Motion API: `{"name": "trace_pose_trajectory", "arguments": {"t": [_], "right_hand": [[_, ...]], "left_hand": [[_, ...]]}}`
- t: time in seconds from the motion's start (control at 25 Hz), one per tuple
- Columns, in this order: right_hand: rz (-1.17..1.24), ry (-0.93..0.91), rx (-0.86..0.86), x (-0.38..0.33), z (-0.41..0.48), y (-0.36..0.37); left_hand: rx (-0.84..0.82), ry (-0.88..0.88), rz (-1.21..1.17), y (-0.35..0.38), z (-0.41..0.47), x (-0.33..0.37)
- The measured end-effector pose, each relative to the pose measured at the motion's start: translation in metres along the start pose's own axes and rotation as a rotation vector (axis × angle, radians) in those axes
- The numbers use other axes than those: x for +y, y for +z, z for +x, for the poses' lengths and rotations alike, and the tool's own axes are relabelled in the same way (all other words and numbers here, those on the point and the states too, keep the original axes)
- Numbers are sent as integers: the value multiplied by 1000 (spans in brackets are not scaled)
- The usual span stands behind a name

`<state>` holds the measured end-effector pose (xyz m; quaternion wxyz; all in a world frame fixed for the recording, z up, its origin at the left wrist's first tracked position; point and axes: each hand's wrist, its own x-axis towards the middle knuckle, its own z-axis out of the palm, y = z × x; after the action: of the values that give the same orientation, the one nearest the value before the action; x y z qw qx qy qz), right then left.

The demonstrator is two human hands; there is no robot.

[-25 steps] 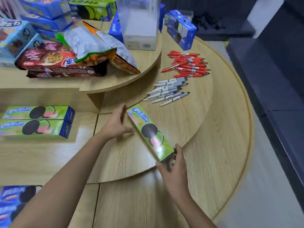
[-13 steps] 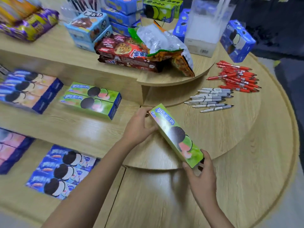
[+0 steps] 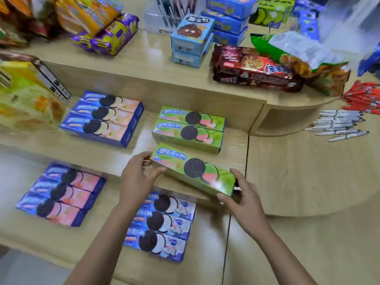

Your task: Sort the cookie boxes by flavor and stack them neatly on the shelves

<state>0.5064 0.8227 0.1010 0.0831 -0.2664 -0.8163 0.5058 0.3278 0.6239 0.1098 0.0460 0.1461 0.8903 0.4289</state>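
Note:
I hold a long green cookie box (image 3: 193, 168) by its two ends, my left hand (image 3: 138, 177) on the left end and my right hand (image 3: 241, 199) on the right end. It hovers just in front of two matching green boxes (image 3: 190, 129) lying side by side on the middle shelf (image 3: 232, 153). To their left lie three blue-and-peach boxes (image 3: 104, 118). On the lower shelf are three blue-and-pink boxes (image 3: 61, 194) and three blue-and-white boxes (image 3: 162, 225), partly hidden by my left arm.
The top shelf (image 3: 148, 64) carries light-blue boxes (image 3: 192, 40), red cookie packs (image 3: 255, 70), purple and orange bags and a green bag. Grey pens (image 3: 339, 125) and red pens (image 3: 364, 97) lie on the round tier at right. A yellow pack (image 3: 26, 95) sits at left.
Both hands lifted the green box off the round tier and carried it left to the middle shelf, turning it nearly parallel to the two green boxes. The view swung left.

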Motion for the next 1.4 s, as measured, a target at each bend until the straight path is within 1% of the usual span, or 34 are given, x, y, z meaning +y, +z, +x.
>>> {"name": "trace_pose_trajectory", "arguments": {"t": [0.12,0.28,0.36,0.56,0.68,0.84,0.96,1.2,1.28,1.4], "right_hand": [[-25,39,-19,-15,20,33],[-50,73,-21,-15,44,45],[-64,90,26,-12,51,49],[16,109,214,-4,63,57],[60,145,268,-8,75,58],[58,95,231,-12,89,55],[59,98,204,-9,91,55],[9,36,193,-13,85,54],[-28,12,173,-12,84,51],[-33,-18,149,-14,89,47]], "left_hand": [[-60,-24,21,-24,26,-28],[-124,-56,-18,-20,46,-44],[-119,-54,-15,-12,52,-45],[-73,-61,21,1,58,-41],[-86,-57,23,3,65,-41],[-157,47,-10,6,77,-37],[-225,91,-8,5,84,-38],[-247,117,26,7,80,-33],[-279,140,20,11,77,-38],[-326,119,0,9,86,-37]]}}
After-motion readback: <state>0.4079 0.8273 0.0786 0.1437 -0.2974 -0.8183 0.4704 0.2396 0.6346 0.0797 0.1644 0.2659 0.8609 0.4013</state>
